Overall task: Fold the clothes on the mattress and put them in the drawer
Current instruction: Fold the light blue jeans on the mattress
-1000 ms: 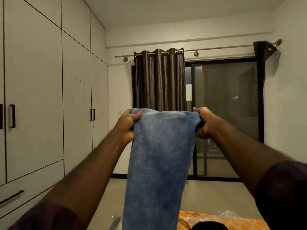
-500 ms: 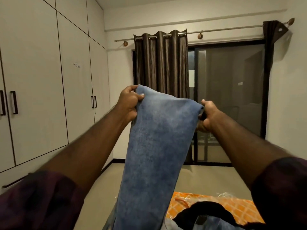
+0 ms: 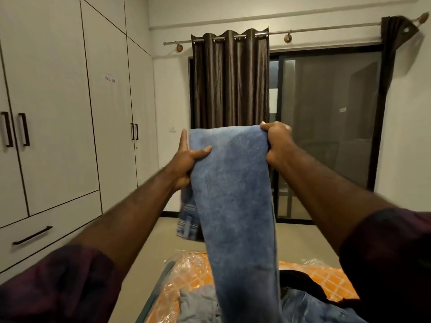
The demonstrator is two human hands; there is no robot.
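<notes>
I hold a blue towel-like cloth (image 3: pixel 233 187) up in front of me, folded over so it hangs in a long strip; a shorter back layer shows below my left hand. My left hand (image 3: pixel 187 159) holds the cloth's left edge, thumb across the front, fingers straight up behind. My right hand (image 3: pixel 277 142) grips the top right corner in a fist. Below lies the orange patterned mattress (image 3: pixel 193 273) in clear plastic, with grey, blue and black clothes (image 3: pixel 200 304) piled on it. A wardrobe drawer (image 3: pixel 46 229) with a black handle is at lower left, closed.
White wardrobe doors (image 3: pixel 58 113) line the left wall. A brown curtain (image 3: pixel 229 82) and a dark sliding glass door (image 3: pixel 326 127) stand ahead. Beige floor (image 3: pixel 149 252) lies between wardrobe and mattress.
The camera tilted down and more of the mattress and clothes shows. My left hand slid down the cloth's left edge; the top edge is level and a folded back layer hangs behind.
</notes>
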